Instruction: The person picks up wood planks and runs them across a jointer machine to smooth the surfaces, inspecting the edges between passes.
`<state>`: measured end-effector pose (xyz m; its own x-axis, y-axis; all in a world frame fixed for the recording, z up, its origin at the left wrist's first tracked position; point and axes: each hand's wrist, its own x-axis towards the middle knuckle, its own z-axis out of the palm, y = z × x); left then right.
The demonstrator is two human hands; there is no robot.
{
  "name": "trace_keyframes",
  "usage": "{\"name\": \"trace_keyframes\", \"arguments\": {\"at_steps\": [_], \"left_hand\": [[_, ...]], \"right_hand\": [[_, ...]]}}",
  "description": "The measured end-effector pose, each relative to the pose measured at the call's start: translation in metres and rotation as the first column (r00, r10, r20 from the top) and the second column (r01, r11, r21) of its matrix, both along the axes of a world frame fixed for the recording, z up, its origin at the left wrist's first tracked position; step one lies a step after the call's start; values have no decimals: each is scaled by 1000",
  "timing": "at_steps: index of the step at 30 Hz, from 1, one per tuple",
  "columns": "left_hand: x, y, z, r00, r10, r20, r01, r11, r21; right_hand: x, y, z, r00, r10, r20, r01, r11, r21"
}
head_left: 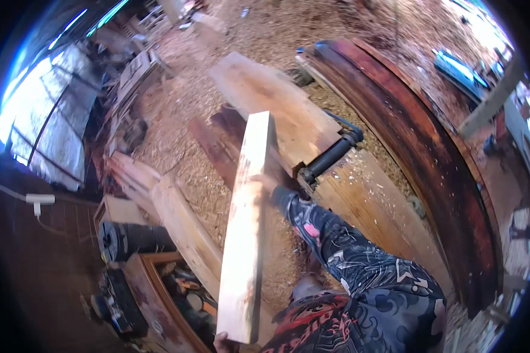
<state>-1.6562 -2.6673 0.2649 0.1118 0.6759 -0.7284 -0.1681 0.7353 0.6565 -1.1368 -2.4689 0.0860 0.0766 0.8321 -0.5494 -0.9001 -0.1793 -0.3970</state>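
A long pale wooden plank is held lengthwise in front of me, its far end raised toward the middle of the view. My left hand grips its near end at the bottom edge, with the fingers curled around the corner. My right hand, at the end of a dark patterned sleeve, is closed on the plank's right edge farther up; it is a little blurred. Right of the plank lies a wide wooden board or bench top, crossed by a black cylindrical bar.
A long dark reddish-brown timber slab curves along the right. Another thick board lies to the left. Near it are a black drum-shaped object and an open wooden box with tools. Wood shavings cover the floor.
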Motion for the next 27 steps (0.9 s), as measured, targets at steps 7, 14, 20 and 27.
{"name": "trace_keyframes", "arguments": {"at_steps": [7, 14, 20, 27], "left_hand": [[-20, 105, 9, 991, -125, -45, 133, 952, 276], [174, 164, -74, 688, -720, 90, 724, 690, -12], [401, 42, -193, 220, -967, 126, 953, 185, -241], [542, -79, -280, 94, -972, -217, 949, 153, -275]], "right_hand": [[-21, -197, 61, 862, -493, -120, 495, 869, -17], [-54, -487, 67, 424, -902, 84, 858, 370, -357], [-136, -699, 17, 121, -901, 416, 795, -163, -584], [-203, -820, 18, 359, -900, 248, 708, 90, -701]]}}
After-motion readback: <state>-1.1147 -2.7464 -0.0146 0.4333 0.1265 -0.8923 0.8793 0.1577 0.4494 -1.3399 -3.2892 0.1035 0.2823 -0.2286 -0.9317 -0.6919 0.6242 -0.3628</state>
